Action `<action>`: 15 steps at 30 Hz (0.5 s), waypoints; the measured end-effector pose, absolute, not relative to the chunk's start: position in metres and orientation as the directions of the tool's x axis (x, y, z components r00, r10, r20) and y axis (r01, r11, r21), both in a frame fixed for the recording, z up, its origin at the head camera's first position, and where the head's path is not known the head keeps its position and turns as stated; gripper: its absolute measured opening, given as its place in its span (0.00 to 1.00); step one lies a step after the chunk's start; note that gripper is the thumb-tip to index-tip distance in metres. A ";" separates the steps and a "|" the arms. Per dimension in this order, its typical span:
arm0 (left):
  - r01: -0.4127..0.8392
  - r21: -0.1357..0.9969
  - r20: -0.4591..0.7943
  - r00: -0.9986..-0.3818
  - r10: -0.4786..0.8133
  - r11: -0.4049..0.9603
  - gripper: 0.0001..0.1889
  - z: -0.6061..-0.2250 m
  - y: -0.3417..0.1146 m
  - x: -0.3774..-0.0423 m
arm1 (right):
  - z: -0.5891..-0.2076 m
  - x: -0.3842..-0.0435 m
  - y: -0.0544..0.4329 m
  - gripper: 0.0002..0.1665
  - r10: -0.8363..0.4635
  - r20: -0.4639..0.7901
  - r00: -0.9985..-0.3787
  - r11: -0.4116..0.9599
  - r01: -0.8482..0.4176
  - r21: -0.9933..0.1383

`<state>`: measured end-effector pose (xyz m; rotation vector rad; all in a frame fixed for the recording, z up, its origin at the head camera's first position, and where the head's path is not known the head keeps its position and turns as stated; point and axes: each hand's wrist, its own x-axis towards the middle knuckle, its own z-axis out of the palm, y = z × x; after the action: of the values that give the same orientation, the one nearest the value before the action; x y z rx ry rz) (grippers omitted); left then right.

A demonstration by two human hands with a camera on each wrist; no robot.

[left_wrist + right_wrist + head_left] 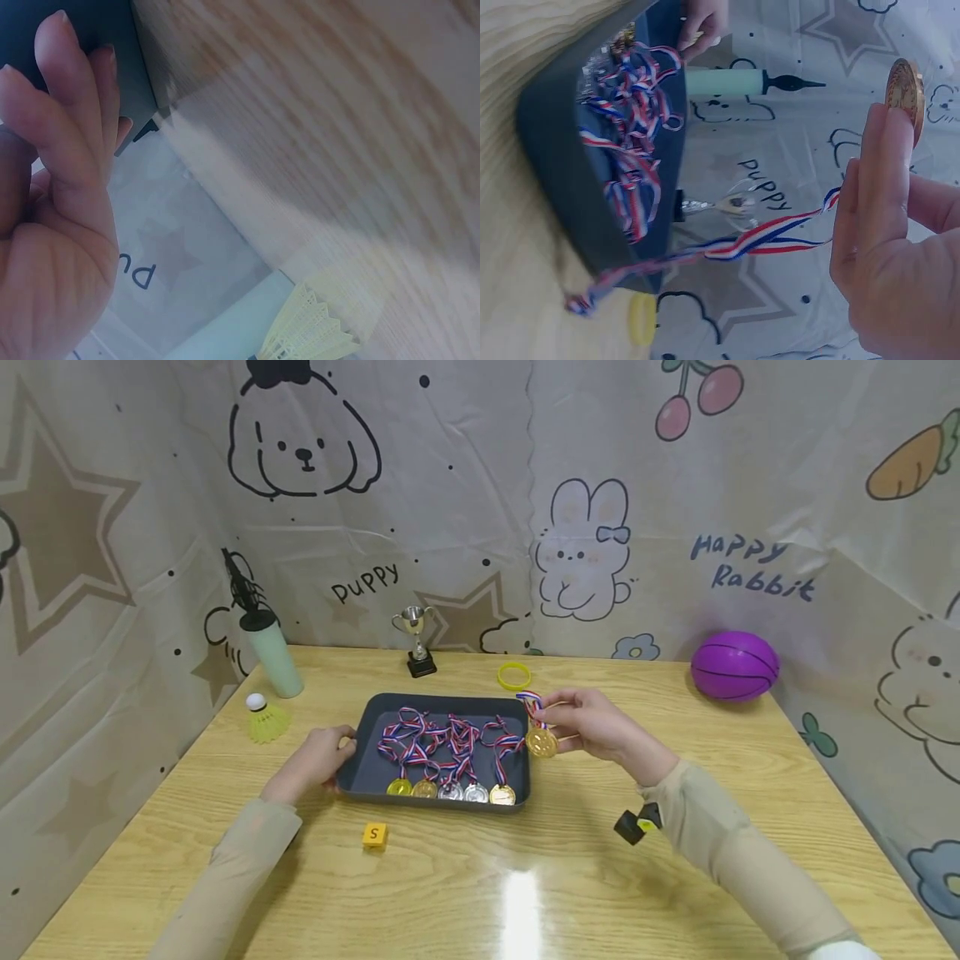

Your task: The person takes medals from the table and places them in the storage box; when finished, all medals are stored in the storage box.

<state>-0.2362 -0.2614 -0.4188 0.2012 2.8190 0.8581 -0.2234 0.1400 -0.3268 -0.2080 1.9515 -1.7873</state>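
A dark grey tray [431, 805] rests on the table in the head view. Inside lie several medals with red, white and blue ribbons, their discs lined along the near side; one is a gold medal [502, 795], another a silver medal [476, 792]. My left hand [313, 758] holds the tray's left edge, thumb at the rim and fingers against the outer wall. Just beyond the right edge, my right hand [596, 724] pinches another gold medal [542, 742] above the table. Its striped ribbon [769, 231] trails down beside the tray in the right wrist view.
A yellow letter cube [375, 836] sits before the tray, black-and-yellow blocks [632, 827] under the right forearm. Behind stand a trophy [417, 639] and yellow wristband [513, 676]. A shuttlecock [267, 720] and green pump [273, 656] are left, a purple ball [735, 666] far right.
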 end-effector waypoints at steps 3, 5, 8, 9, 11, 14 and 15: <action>0.084 0.558 -0.135 -0.972 0.190 0.826 0.21 -0.420 -0.261 -0.237 | -0.317 -0.222 0.136 0.09 -0.432 -0.232 -0.872 0.124 0.198 -0.972; 0.081 0.554 -0.139 -0.972 0.188 0.828 0.21 -0.420 -0.261 -0.238 | -0.311 -0.221 0.134 0.07 -0.438 -0.221 -0.871 0.103 0.195 -0.975; 0.079 0.553 -0.144 -0.972 0.188 0.830 0.21 -0.421 -0.262 -0.239 | -0.302 -0.221 0.130 0.07 -0.449 -0.206 -0.870 0.077 0.192 -0.978; 0.079 0.555 -0.145 -0.971 0.189 0.828 0.21 -0.421 -0.262 -0.239 | -0.299 -0.221 0.128 0.07 -0.449 -0.204 -0.870 0.071 0.193 -0.979; 0.079 0.559 -0.144 -0.971 0.191 0.826 0.21 -0.421 -0.262 -0.239 | -0.293 -0.222 0.126 0.07 -0.449 -0.196 -0.872 0.071 0.184 -0.980; 0.082 0.560 -0.143 -0.971 0.194 0.824 0.21 -0.420 -0.263 -0.239 | -0.284 -0.223 0.121 0.09 -0.449 -0.177 -0.876 0.071 0.162 -0.984; 0.081 0.560 -0.143 -0.971 0.192 0.825 0.21 -0.420 -0.263 -0.238 | -0.281 -0.223 0.119 0.09 -0.451 -0.167 -0.877 0.067 0.154 -0.986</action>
<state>-0.2384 -0.2627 -0.4203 0.2129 2.8137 0.8506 -0.2231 0.1187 -0.2806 -0.2954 1.9186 -1.8616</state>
